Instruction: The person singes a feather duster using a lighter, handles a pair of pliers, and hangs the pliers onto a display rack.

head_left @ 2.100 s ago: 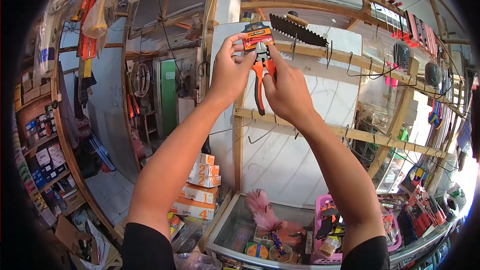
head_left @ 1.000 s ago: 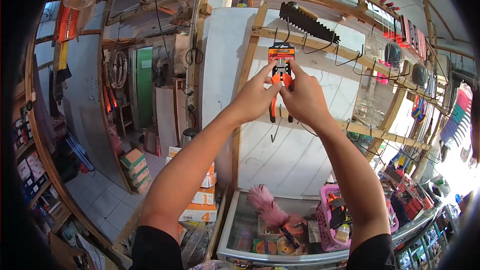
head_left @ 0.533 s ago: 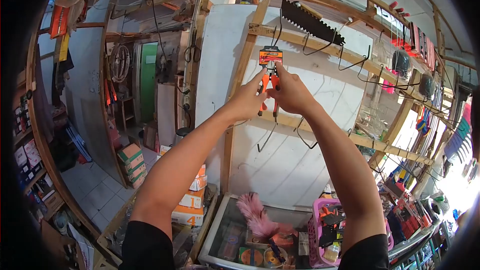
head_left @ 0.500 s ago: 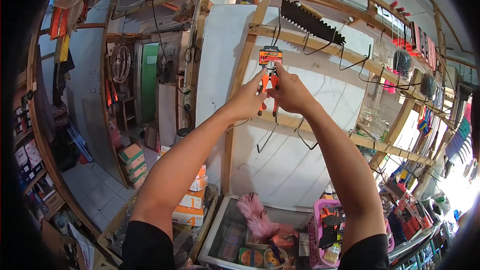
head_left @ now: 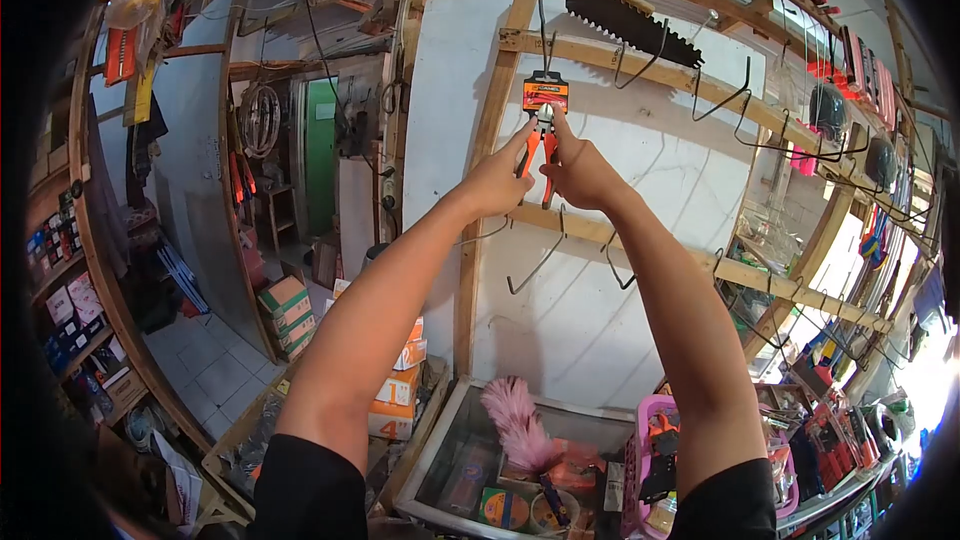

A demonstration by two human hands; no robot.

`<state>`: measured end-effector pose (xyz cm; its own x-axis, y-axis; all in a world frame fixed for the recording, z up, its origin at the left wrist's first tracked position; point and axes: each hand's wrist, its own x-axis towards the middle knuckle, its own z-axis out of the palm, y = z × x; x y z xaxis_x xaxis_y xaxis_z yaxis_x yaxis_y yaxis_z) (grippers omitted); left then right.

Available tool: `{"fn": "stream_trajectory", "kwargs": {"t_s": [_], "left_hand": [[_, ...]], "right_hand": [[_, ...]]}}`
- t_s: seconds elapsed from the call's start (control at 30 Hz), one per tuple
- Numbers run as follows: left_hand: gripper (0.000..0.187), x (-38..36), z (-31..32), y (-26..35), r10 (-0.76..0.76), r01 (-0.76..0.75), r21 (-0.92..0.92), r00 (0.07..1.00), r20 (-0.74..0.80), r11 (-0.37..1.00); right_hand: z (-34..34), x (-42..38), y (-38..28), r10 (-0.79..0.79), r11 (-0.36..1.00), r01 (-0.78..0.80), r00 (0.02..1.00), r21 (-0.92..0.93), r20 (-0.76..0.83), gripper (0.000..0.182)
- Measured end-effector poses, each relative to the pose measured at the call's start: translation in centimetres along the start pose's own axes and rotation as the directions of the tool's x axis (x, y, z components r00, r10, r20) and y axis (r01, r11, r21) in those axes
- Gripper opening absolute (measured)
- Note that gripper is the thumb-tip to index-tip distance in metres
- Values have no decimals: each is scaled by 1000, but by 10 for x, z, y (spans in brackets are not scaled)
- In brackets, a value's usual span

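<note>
A pair of pliers (head_left: 545,114) with orange and black handles hangs in front of the white wall panel, jaws up. Its orange and black backing card (head_left: 546,94) sits at the top, right below a dark wire hook (head_left: 549,48) on the wooden rail (head_left: 600,56). Both arms reach up to it. My left hand (head_left: 497,181) is closed at the left handle, fingers by the grip. Around the right handle closes my right hand (head_left: 587,173), its raised finger reaching up beside the jaws.
A toothed black blade (head_left: 632,20) hangs at the upper right of the pliers. Bare wire hooks (head_left: 540,265) stick out from the lower rail. Below stand a glass-topped case (head_left: 450,440) with a pink duster (head_left: 515,425) and a pink basket (head_left: 645,430). Boxes (head_left: 395,405) are stacked at left.
My view has shifted slightly, moving the wall and hook upward in the picture. My hands have spread a little apart on the pliers, so more of the jaws and handles shows.
</note>
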<state>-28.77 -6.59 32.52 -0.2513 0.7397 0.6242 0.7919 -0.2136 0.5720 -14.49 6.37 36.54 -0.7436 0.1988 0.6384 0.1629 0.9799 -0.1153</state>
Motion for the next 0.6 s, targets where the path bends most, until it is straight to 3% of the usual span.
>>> {"fn": "stream_trajectory", "kwargs": {"t_s": [0.1, 0.33, 0.6], "left_hand": [[97, 4, -1, -3, -37, 37, 34, 999, 12, 999], [107, 10, 4, -20, 105, -94, 189, 993, -45, 977], [108, -6, 5, -7, 28, -28, 23, 1000, 14, 999]], "right_hand": [[4, 3, 3, 10, 1000, -9, 1000, 24, -22, 104], [19, 15, 12, -20, 995, 30, 994, 93, -107, 103], [18, 2, 21, -2, 995, 6, 999, 99, -43, 104]]}}
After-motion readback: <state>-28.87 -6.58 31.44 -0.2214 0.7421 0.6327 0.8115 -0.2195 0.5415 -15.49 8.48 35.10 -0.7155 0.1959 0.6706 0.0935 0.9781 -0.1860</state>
